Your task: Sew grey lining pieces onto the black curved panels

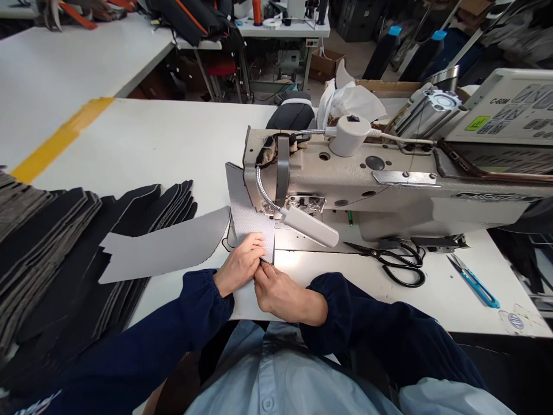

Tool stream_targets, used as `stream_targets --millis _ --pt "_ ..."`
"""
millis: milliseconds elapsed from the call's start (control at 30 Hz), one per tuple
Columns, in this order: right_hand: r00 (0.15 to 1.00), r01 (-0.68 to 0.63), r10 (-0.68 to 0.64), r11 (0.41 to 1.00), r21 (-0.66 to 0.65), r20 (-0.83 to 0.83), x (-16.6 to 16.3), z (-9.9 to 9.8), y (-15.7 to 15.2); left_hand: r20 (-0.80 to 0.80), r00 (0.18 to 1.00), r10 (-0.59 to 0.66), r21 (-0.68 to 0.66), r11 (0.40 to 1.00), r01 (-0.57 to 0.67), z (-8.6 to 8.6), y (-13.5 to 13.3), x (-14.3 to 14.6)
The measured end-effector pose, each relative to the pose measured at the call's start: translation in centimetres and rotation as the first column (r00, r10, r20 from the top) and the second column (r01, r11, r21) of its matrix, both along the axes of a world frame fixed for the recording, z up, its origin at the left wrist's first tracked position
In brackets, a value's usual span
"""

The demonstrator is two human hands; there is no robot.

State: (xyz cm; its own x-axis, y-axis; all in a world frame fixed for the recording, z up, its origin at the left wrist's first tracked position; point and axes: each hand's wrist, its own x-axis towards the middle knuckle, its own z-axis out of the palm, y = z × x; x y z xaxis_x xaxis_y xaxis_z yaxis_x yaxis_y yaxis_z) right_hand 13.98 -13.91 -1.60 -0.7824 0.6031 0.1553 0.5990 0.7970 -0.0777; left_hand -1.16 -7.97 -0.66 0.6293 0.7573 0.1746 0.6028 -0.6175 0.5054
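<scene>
Both hands meet on a grey textured fabric piece (253,222) lying on the bed of a sewing machine (345,173). My left hand (239,264) rests curled on the near left part of the piece, fingers pressed onto it. My right hand (285,297) pinches the piece's near edge, just right of the left hand. The fabric runs up toward the needle area, lit by a small lamp (309,225) on a flexible neck. A larger curved grey panel (166,248) lies flat to the left.
Stacks of black cut panels (64,242) fill the table's left side. Black scissors (395,262) and blue thread snips (475,282) lie right of the machine bed. A control panel (505,106) stands at the back right. A yellow stripe (60,138) marks the far table.
</scene>
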Motion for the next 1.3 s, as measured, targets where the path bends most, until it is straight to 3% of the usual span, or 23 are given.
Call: stream_targets --millis 167,367,700,967,1300 --pt "1.0 0.002 -0.001 0.998 0.063 -0.015 0.0 -0.7 0.3 -0.137 0.99 0.012 0.121 0.993 0.005 -0.2 0.9 -0.3" --pt "1.0 0.017 -0.016 0.992 0.122 -0.01 0.0 -1.5 0.8 -0.126 0.989 -0.075 0.155 0.984 0.094 -0.4 2.2 -0.4" --pt "0.991 0.125 -0.123 0.992 0.029 -0.059 -0.3 -3.4 3.1 -0.249 0.96 -0.126 0.173 0.97 0.172 -0.3 5.2 0.0" --pt "0.973 0.196 -0.2 0.979 -0.047 -0.114 -0.1 -2.8 5.2 -0.324 0.943 -0.077 0.171 0.975 0.138 -0.5 7.9 1.1" --pt "0.955 0.24 -0.252 0.967 -0.091 -0.155 0.3 -2.5 6.2 -0.275 0.961 -0.033 0.189 0.978 0.087 -1.0 10.9 1.9"
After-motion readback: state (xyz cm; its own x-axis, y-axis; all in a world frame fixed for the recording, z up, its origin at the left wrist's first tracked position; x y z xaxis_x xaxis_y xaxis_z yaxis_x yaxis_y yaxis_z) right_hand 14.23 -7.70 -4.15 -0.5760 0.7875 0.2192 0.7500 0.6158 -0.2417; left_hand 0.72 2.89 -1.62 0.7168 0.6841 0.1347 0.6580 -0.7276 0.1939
